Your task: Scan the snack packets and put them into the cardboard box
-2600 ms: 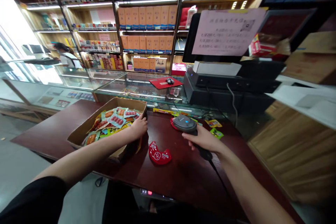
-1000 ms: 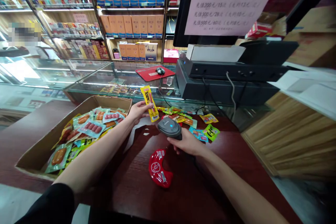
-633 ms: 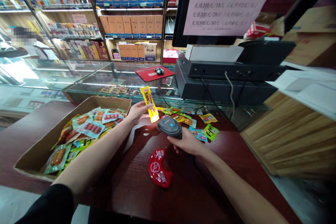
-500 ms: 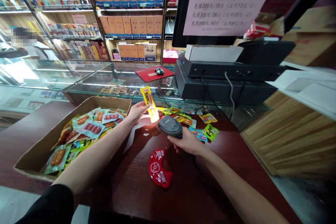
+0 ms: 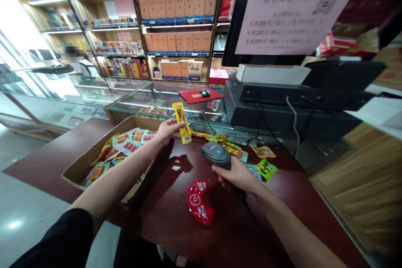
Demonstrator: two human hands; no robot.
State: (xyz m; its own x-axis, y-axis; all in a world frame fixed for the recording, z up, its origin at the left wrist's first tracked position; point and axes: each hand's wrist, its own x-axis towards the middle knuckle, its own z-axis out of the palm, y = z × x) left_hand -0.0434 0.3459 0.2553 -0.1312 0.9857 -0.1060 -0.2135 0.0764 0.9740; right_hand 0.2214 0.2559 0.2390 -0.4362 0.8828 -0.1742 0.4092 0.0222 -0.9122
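Note:
A yellow snack packet (image 5: 181,123) is upright in my left hand (image 5: 168,130), pinched between thumb and fingers above the table. My right hand (image 5: 240,173) is wrapped round the handle of a dark grey barcode scanner (image 5: 216,153), whose head points left toward the packet; a small blue light shows on its top. Below the scanner a red curved package (image 5: 200,203) lies on the table. Under my left forearm stands a cardboard box (image 5: 75,167) with several packed sausages (image 5: 130,147) inside. Right of the scanner lie loose snack packets, among them a green one (image 5: 266,169).
A glass display counter (image 5: 150,96) runs behind the table, bearing a red mouse pad (image 5: 193,95) with a mouse (image 5: 205,91). At right stand a black till (image 5: 282,111) and a monitor with a pink notice (image 5: 292,19). Another person (image 5: 81,65) is far left.
The bright scanner light on the yellow packet has gone out, and a blue light now shows on the scanner. The view has shifted up and left; both hands keep their holds.

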